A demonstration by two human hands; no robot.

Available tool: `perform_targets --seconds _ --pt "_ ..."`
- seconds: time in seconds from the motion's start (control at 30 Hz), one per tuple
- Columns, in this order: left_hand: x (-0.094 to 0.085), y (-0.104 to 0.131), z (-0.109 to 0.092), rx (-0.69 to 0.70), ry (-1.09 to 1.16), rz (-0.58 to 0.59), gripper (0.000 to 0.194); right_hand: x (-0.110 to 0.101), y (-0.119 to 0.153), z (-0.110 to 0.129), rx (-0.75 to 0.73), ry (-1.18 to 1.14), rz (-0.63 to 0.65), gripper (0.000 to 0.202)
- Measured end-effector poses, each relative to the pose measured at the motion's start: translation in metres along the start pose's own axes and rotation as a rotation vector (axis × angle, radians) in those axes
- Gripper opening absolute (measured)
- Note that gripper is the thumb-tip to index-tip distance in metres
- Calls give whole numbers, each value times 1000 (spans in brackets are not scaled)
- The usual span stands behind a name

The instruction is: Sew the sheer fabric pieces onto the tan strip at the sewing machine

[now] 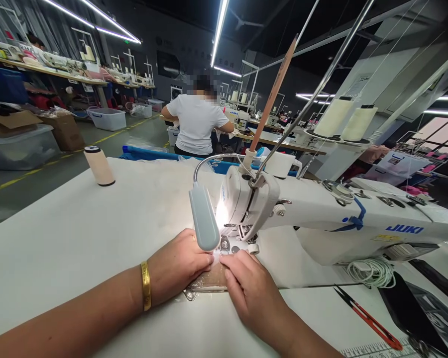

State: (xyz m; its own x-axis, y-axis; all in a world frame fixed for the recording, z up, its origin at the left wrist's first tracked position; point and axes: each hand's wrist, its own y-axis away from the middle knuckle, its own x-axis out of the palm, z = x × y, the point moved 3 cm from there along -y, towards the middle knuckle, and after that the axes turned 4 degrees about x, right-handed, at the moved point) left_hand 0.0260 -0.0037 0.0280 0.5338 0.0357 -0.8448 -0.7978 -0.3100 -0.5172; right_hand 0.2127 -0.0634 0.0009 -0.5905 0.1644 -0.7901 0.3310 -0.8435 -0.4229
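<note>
My left hand [179,261] rests on the sewing machine bed just left of the presser foot, its fingers curled in. The grey lamp head [205,219] hides part of them. My right hand [252,281] is closed on the other side, thumb and index fingertip close to the left thumb. Something small and pale lies between the fingertips under the bright light, too washed out to name. Below it, a brown, plastic-covered patch [212,278] shows on the bed. The white sewing machine [306,199] stands right of my hands, its needle area directly ahead of them.
A beige thread cone [99,166] stands at the table's far left. Right of the machine lie red-handled thread snips [373,318], a coil of pale cord [371,272], a black phone-like slab [414,313] and a ruler [377,350]. A person in a white shirt [199,124] sits ahead.
</note>
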Motion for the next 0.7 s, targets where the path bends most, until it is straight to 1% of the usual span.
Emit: perform_targets --seconds 0.1,0.17,0.37,0.57,0.7 --pt "0 -1 -1 32 -23 -6 28 3 0 2 -33 40 31 34" --pt "0 0 -1 29 -22 -4 28 3 0 2 -30 58 41 34" --pt "2 1 2 -16 16 15 28 2 0 3 -38 67 32 35" --pt "4 1 6 -52 62 52 30 6 3 4 -66 131 42 43" --pt "4 2 7 -73 70 57 33 8 3 4 -44 163 71 39"
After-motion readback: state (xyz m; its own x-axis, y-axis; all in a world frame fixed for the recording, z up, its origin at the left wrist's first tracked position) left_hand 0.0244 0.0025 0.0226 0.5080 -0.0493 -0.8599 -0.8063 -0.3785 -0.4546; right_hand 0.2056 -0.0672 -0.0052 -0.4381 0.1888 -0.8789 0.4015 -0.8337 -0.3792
